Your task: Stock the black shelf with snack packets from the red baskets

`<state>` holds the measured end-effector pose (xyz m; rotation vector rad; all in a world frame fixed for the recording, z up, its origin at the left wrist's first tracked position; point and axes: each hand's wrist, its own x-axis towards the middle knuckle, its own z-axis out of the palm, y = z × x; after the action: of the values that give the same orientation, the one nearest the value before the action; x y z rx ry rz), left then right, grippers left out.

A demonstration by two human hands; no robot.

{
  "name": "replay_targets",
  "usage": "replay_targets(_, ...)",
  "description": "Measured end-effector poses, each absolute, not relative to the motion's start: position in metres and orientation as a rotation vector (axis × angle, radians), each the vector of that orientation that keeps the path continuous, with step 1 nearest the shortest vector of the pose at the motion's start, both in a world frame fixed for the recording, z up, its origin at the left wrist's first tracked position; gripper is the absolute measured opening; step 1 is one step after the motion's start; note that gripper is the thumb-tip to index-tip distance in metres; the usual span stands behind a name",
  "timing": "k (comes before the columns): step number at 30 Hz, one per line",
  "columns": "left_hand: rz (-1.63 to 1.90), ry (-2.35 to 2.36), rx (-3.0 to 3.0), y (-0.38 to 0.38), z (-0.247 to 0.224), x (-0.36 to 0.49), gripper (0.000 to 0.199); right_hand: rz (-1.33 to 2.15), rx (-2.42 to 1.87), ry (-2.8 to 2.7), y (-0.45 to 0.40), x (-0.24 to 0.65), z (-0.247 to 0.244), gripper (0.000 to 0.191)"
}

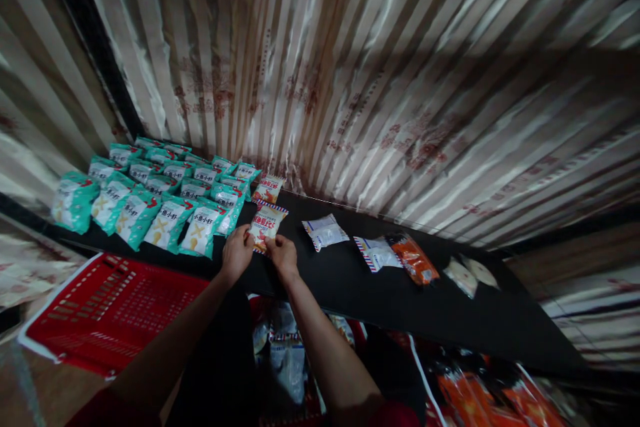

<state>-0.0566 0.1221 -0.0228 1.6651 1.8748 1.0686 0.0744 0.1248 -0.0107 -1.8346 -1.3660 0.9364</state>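
Observation:
On the black shelf, a white and red snack bag [266,225] with a striped edge stands between my hands. My left hand [238,253] grips its left side, fingers closed. At its lower right, my right hand [283,256] holds it between thumb and fingers. Directly behind it is a similar red and white bag [268,188]. To the left, several teal and white snack bags [167,220] stand in rows. Right of my hands, a white bag [325,232] lies flat.
Farther right lie a striped-edge bag [377,253], an orange packet [414,259] and pale round items [463,276]. A red basket [115,307] sits below left. Filled baskets with silvery bags [287,367] and orange packets [475,393] are below the shelf. A striped curtain [320,80] hangs behind.

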Motion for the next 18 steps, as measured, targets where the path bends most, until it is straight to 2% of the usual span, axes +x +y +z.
replay_targets(11, 1.210, 1.940, 1.642, 0.136, -0.037, -0.059, 0.034, 0.916, -1.841, -1.425, 0.141, 0.062, -0.010, 0.027)
replay_targets(18, 1.149, 1.947, 1.645, 0.143, -0.030, -0.059, 0.036, 0.864, -1.844, -1.447, 0.149, 0.060, -0.010, 0.028)
